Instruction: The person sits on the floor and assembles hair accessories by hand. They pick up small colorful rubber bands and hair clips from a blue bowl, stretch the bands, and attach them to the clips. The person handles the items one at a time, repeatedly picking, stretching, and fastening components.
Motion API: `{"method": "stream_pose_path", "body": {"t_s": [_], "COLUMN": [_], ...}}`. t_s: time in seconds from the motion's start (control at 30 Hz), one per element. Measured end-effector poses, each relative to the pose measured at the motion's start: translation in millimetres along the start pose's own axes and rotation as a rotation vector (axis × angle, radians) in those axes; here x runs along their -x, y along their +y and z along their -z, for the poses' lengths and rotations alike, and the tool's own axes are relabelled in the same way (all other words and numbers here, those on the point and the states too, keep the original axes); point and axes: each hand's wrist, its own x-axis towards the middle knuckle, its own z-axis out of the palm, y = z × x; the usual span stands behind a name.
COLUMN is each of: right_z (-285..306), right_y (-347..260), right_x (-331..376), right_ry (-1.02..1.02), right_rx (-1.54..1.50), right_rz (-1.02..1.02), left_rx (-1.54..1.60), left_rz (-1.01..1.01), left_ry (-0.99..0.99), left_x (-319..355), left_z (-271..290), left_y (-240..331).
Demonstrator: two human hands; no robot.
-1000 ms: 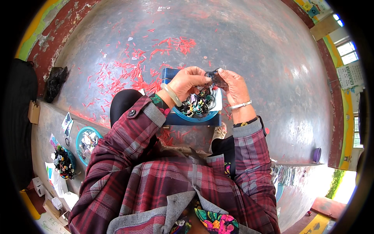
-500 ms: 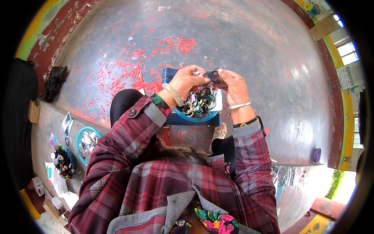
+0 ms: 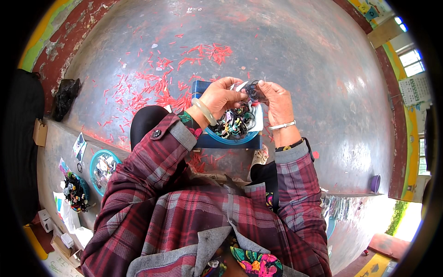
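Observation:
My left hand (image 3: pixel 218 99), with a pale bangle at its wrist, is closed in a pinch at the left end of a bunch of thin black hair ties (image 3: pixel 253 91). A small white piece (image 3: pixel 241 86), perhaps plastic or card, shows by its fingers. My right hand (image 3: pixel 279 105), wearing a white band, pinches the right side of the same bunch. Just below both hands is a blue basin (image 3: pixel 234 141) heaped with colourful hair ties (image 3: pixel 231 123), black with pale, green and pink bits. It rests on a dark blue stool (image 3: pixel 200 87). A white sheet (image 3: pixel 260 119) lies at the basin's right.
Red scraps (image 3: pixel 161 87) litter the grey floor ahead and left. At lower left are a second blue basin (image 3: pixel 94 168) with pale pieces and a heap of dark hair ties (image 3: pixel 74 191). A black bag (image 3: pixel 66 98) lies at far left; a purple tub (image 3: pixel 375 183) stands at right.
My hands stay almost in place over the basin. The black bunch has shifted slightly between my fingers, and the white piece by my left fingers shows more plainly.

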Motion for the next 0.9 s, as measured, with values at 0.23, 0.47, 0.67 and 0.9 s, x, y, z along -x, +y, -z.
{"method": "stream_pose_path", "body": {"t_s": [0.23, 0.47, 0.67, 0.9], "right_z": [5, 4, 2, 4], "right_y": [7, 12, 11, 4], "right_x": [-5, -6, -4, -6], "right_ry": [0.08, 0.122, 0.152, 0.195], "right_rx": [0.023, 0.171, 0.161, 0.178], "right_rz": [0.055, 0.222, 0.252, 0.254], "left_rx": [0.101, 0.143, 0.144, 0.141], "left_rz": [0.006, 0.021, 0.042, -0.004], "left_ry": [0.022, -0.059, -0.033, 0.042], "left_x": [-4, -4, -4, -5], "left_z": [4, 7, 6, 8], "left_y": [0, -1, 0, -2]}}
